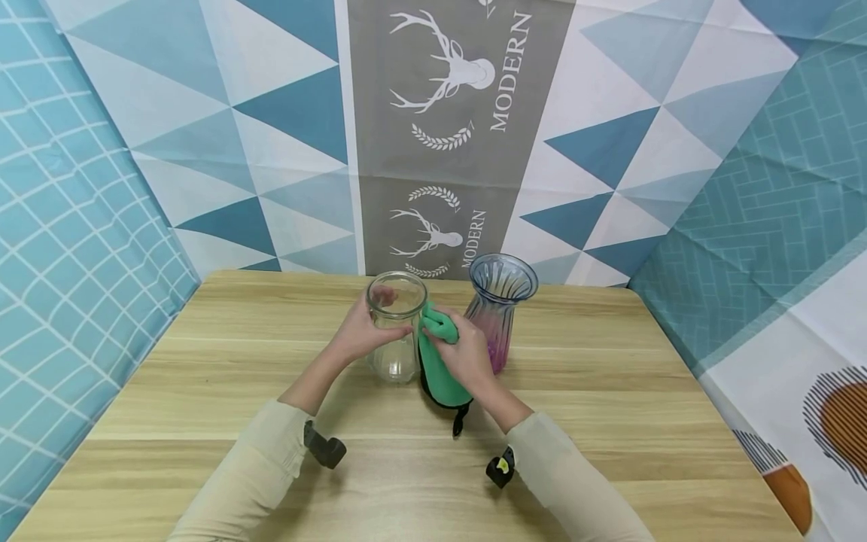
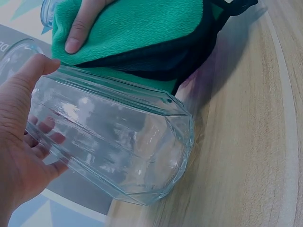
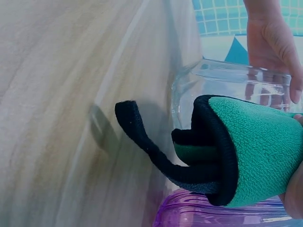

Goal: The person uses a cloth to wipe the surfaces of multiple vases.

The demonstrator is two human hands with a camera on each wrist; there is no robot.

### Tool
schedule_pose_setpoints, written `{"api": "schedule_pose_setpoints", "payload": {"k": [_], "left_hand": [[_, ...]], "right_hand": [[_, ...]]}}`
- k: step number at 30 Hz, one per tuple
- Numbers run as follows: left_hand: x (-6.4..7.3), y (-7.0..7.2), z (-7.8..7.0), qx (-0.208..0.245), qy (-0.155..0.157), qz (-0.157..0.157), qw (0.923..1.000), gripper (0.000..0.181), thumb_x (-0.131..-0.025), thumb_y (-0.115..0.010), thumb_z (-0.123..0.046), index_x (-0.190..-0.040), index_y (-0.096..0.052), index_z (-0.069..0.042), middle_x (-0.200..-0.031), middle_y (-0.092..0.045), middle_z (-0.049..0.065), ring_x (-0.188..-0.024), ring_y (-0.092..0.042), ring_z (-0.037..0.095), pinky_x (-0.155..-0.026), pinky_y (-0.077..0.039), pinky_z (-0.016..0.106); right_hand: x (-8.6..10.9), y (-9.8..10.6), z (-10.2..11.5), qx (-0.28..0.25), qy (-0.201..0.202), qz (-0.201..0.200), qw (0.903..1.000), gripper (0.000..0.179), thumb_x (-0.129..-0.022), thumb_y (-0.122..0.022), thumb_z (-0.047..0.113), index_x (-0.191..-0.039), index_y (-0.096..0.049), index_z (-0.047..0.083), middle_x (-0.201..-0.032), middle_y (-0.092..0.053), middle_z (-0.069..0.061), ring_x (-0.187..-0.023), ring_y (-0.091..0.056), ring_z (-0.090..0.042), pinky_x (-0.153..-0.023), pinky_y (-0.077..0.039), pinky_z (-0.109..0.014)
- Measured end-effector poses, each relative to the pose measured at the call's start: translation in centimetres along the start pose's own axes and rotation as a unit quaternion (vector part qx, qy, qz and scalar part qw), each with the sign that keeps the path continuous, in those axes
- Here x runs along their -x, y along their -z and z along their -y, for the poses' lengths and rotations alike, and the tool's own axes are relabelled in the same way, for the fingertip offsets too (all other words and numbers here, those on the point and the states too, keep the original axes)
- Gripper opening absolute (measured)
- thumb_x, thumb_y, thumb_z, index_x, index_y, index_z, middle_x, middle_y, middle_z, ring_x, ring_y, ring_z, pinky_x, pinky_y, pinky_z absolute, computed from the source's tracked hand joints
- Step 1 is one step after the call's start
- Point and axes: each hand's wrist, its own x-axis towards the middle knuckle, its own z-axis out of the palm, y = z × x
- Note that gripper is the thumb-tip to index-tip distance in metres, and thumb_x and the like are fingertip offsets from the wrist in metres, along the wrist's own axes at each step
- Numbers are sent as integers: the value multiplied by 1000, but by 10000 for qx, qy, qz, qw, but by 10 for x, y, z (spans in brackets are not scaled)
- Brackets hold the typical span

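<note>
My left hand (image 1: 357, 331) grips a clear glass jar (image 1: 394, 363) near its neck, with the thumb on the near side and fingers behind. In the left wrist view the jar (image 2: 118, 137) shows flat facets and a wide base. My right hand (image 1: 469, 355) pinches a folded green cleaning cloth (image 1: 443, 380) with black edging and a hanging black loop (image 3: 142, 137). The cloth is right beside the jar's right side; whether it presses on the glass I cannot tell. Just right of the cloth stands a flared glass vase (image 1: 500, 324), blue above and pink-purple below, partly hidden by my right hand.
Everything is over a light wooden table (image 1: 576, 421). Behind it hangs a patterned backdrop (image 1: 284, 113) with triangles and deer heads. Blue tiled fabric (image 1: 81, 196) borders the left, more fabric (image 1: 759, 248) the right. Small black devices (image 1: 327, 450) are strapped at both wrists.
</note>
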Motion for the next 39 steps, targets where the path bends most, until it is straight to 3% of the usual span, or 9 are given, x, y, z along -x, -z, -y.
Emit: {"api": "schedule_pose_setpoints", "payload": {"k": [4, 12, 21, 34, 39], "left_hand": [[0, 0, 0, 51, -21, 97, 9999, 66, -71, -81, -16, -124, -44, -1, -125, -53, 20, -120, -47, 35, -105, -37, 50], [13, 6, -40, 63, 54, 341, 9994, 62, -75, -75, -4, -125, -41, 9, -128, -49, 29, -123, -44, 43, -106, -34, 54], [13, 7, -39, 148, 144, 439, 9988, 62, -77, -74, -6, -127, -40, 7, -131, -48, 27, -125, -42, 42, -107, -32, 55], [13, 2, -36, 231, 436, 132, 9987, 69, -75, -78, -14, -129, -39, 2, -134, -46, 23, -129, -40, 37, -111, -31, 50], [7, -1, -20, 171, 479, 29, 9987, 75, -72, -81, -16, -132, -38, 2, -138, -41, 22, -133, -35, 38, -112, -28, 51]], "right_hand": [[-2, 1, 3, -104, 7, -15, 9999, 37, -81, -74, 20, -115, -64, 12, -110, -69, -9, -101, -65, -23, -84, -55, -37], [-4, 1, 6, -37, 70, 20, 10000, 35, -81, -74, 19, -114, -64, 12, -107, -70, -9, -98, -66, -23, -81, -55, -38], [-1, -1, 3, 168, -25, 248, 9996, 34, -81, -73, 19, -113, -64, 10, -109, -69, -9, -98, -66, -24, -82, -54, -39], [11, -7, -7, 472, -446, 597, 9961, 34, -82, -72, 21, -114, -63, 15, -109, -70, -8, -97, -66, -25, -80, -54, -40], [12, -6, -7, 486, -442, 565, 9962, 35, -81, -73, 20, -115, -64, 15, -109, -70, -8, -97, -66, -25, -80, -54, -40]]}}
